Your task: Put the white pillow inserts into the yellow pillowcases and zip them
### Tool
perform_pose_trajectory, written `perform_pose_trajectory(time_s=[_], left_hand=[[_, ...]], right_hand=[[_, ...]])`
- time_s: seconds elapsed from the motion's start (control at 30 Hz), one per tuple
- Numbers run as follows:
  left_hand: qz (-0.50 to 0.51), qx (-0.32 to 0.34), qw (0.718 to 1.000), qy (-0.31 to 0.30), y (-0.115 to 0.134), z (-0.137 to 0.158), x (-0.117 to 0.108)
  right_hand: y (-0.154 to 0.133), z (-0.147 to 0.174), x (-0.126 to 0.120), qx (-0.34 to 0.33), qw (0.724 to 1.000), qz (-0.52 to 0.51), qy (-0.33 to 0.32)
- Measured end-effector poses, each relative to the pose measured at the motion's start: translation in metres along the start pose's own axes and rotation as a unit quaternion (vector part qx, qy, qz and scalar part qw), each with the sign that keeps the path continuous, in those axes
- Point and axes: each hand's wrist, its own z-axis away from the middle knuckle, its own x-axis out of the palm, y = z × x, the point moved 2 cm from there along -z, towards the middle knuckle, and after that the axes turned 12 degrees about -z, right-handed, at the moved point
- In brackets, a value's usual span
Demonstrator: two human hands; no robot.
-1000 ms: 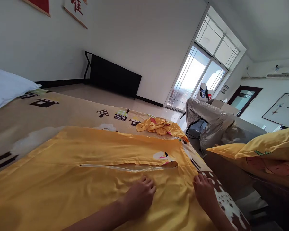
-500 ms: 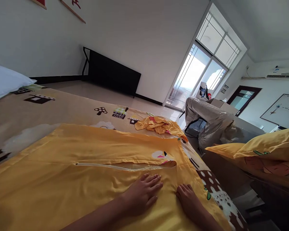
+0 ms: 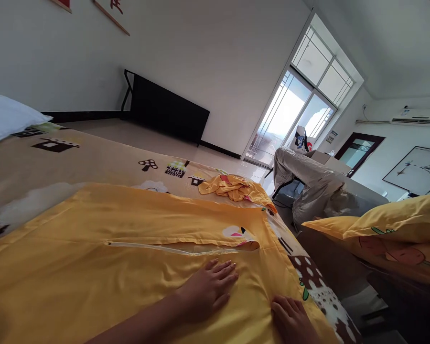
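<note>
A yellow pillowcase (image 3: 136,286) lies spread on the bed, with a long zipper slit (image 3: 186,248) gaping across its middle. A white printed figure (image 3: 232,231) shows beside the slit's right end. Flat on the fabric just below the slit rests my left hand (image 3: 209,289), fingers extended and holding nothing. Nearer me, by the pillowcase's right side, my right hand (image 3: 292,317) lies on the cloth with fingers slightly bent, and creases run up from it. Its lower part is cut off by the frame edge.
A crumpled yellow cloth (image 3: 232,187) lies at the bed's far edge, on the patterned blanket (image 3: 103,148). A white pillow (image 3: 10,117) is at far left. To the right are a yellow pillow (image 3: 390,234) and plastic-covered furniture (image 3: 315,186). A black panel (image 3: 168,110) leans on the wall.
My right hand has slid toward me over the fabric, which keeps its place. My left hand stays nearly still on the pillowcase. The view has shifted slightly.
</note>
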Motion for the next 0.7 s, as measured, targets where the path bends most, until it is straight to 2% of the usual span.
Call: perform_pose_trajectory(time_s=[0.23, 0.43, 0.53, 0.7], left_hand=[[-0.004, -0.007, 1.0, -0.003, 0.0, 0.0, -0.002], [-0.009, -0.007, 1.0, -0.015, 0.0, 0.0, -0.002], [-0.019, -0.005, 1.0, -0.021, -0.001, 0.001, -0.002], [-0.05, -0.019, 0.999, 0.003, 0.007, -0.011, -0.006]], right_hand=[[-0.003, -0.007, 0.006, 0.011, 1.0, -0.015, 0.024], [0.002, -0.002, 0.004, -0.024, 0.995, 0.06, 0.074], [0.006, 0.004, 0.005, -0.024, 0.994, 0.095, 0.056], [0.017, 0.014, 0.005, -0.013, 0.994, 0.109, 0.018]])
